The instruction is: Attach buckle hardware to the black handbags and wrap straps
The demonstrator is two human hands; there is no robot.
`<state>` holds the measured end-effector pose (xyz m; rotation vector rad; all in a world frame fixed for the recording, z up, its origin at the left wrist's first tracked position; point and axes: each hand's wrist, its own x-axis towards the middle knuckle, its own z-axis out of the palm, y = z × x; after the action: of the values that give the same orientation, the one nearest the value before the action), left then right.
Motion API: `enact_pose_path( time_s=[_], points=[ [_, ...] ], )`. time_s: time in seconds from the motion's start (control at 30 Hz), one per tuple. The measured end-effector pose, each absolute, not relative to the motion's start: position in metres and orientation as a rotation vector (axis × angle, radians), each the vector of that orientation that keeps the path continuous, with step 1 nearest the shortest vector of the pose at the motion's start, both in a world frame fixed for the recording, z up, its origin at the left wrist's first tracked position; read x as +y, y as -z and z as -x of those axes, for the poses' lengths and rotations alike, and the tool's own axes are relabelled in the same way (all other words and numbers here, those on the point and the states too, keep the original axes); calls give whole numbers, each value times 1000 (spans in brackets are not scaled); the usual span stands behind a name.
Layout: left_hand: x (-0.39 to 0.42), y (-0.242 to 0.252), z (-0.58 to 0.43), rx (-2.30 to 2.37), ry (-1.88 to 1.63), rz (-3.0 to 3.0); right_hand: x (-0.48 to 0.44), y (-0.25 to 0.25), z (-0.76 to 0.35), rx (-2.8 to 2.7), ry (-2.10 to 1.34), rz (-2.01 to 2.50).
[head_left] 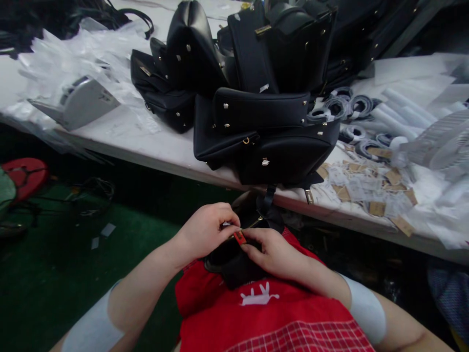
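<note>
right grip (269, 249) pinching small red rectangular tag (240, 238) at mouth of black leather-look bag (238, 275); left grip (211, 229) curled just beside, cannot tell whether pinching anything.

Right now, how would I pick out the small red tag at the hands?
Start with the big red apron at the bottom, then the black bag against it. At the bag's opening, the right hand holds the red tag. Unlike the apron, it is tiny, orange-red and bears a dark mark.
</note>
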<state>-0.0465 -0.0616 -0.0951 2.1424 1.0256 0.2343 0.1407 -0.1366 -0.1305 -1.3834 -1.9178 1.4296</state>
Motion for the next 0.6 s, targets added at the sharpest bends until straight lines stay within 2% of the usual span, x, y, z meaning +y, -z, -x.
enact_pose_path(
  time_s=[0.33, 0.6],
  points=[
    [-76, 87, 52, 987, -136, -2190, -132, 134, -147, -1677, -1697, 1224],
    [-97, 93, 67, 915, 14, -2002, -132, 134, -149, -1632, -1707, 1213]
  ],
)
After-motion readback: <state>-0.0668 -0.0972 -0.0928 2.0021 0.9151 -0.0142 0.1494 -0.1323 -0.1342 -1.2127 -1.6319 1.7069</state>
